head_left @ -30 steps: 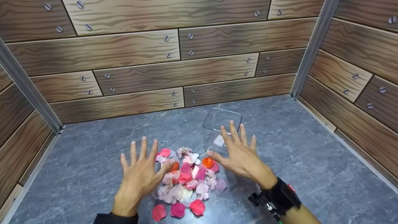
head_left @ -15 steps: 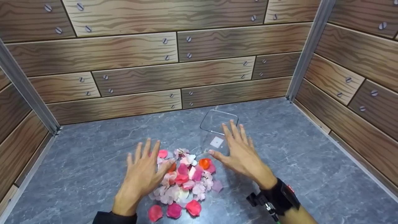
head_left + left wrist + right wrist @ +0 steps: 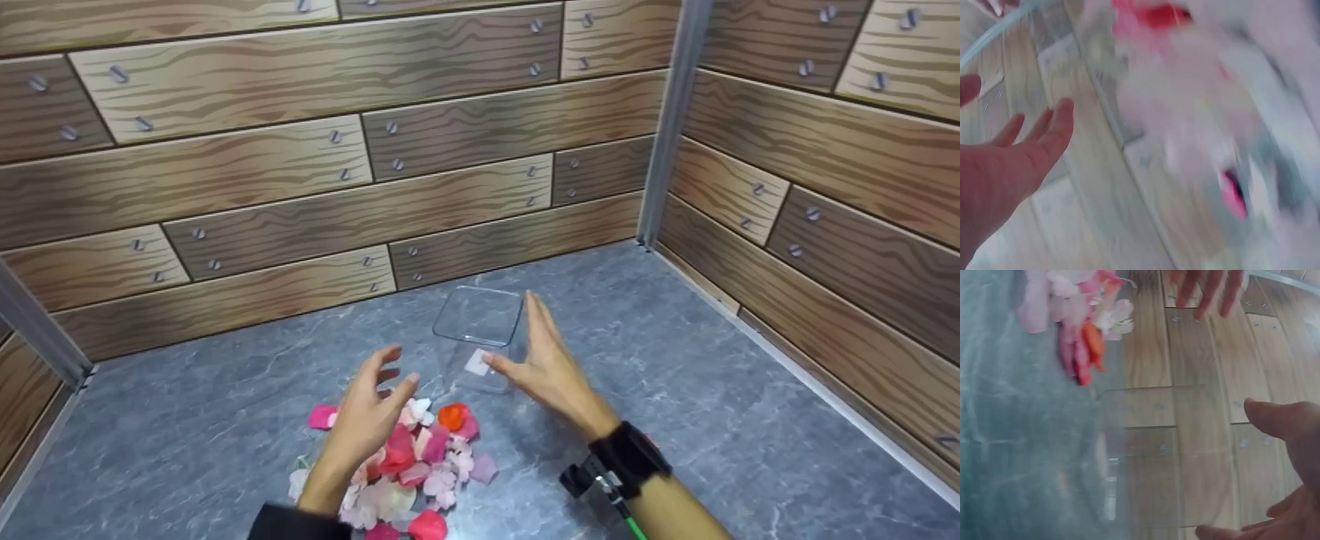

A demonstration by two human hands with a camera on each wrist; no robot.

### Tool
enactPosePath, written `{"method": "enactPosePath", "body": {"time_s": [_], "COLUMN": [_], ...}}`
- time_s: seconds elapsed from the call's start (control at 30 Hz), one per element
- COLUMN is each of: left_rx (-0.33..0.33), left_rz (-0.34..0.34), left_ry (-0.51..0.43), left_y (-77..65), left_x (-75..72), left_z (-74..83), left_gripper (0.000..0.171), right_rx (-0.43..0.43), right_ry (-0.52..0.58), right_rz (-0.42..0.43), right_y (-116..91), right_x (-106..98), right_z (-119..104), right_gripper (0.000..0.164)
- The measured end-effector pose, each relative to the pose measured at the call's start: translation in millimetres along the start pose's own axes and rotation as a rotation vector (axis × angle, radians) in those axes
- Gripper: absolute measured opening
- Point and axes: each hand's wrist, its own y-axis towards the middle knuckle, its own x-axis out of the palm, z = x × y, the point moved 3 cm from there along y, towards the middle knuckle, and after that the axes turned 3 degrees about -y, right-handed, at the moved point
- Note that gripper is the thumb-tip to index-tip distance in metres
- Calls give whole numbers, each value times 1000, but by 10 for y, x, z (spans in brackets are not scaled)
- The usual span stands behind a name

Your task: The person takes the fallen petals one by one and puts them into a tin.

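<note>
A loose pile of artificial flower petals (image 3: 435,457), pink, red, white and orange, lies on the floor surface. Over its left side hovers my left hand (image 3: 360,424), fingers loosely bent and holding nothing. In the left wrist view, blurred petals (image 3: 1185,90) show beyond that hand (image 3: 1016,157). Behind the pile stands a clear square container (image 3: 466,339) with a dark-outlined rim and a small white label (image 3: 478,363). My right hand (image 3: 555,371) is at the container's right side, thumb apart from the fingers, overlapping its edge. The right wrist view shows the see-through container (image 3: 1185,455) beside the hand (image 3: 1297,433).
Wood-patterned panels (image 3: 465,217) close off the back and right, with a grey metal post (image 3: 660,150) at the corner. The grey marbled surface (image 3: 585,300) extends around the petals. A black wrist strap with a camera (image 3: 630,457) sits on the right wrist.
The head view has turned right. Both hands have moved from palms spread over the petals toward the container; both have turned sideways, and the left fingers have bent.
</note>
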Motion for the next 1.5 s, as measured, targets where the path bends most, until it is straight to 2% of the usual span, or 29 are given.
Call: {"method": "enactPosePath", "body": {"time_s": [0.1,0.3,0.4,0.53,0.63,0.83,1.0,1.13,1.27,1.5], "left_rx": [14,-26,-79,-146,-165,-175,-167,-169,-138,-80], "left_rz": [11,47,52,26,23,11,6,-12,-39,-75], "left_ry": [-52,-27,-65,-140,-158,-112,-136,-179,-198,-182], "left_y": [138,385,430,432,428,445,474,390,235,-107], "left_x": [109,288,352,445,498,587,654,772,889,914], "left_z": [-34,-126,-187,-222,-199,-56,68,96,130,275], "left_gripper": [59,69,72,78,80,80,76,75,74,74], "right_rx": [28,28,28,7,-31,-114,-159,-133,-96,-45], "right_ry": [42,92,92,89,115,183,313,349,340,385], "right_rz": [9,28,16,19,47,108,101,74,72,46], "right_y": [16,-5,-29,-58,-67,-34,7,-99,-260,-552], "right_x": [131,360,474,578,589,477,349,247,146,-9], "right_z": [33,99,127,164,188,258,310,387,473,476], "right_gripper": [122,123,123,120,113,99,87,82,86,92]}}
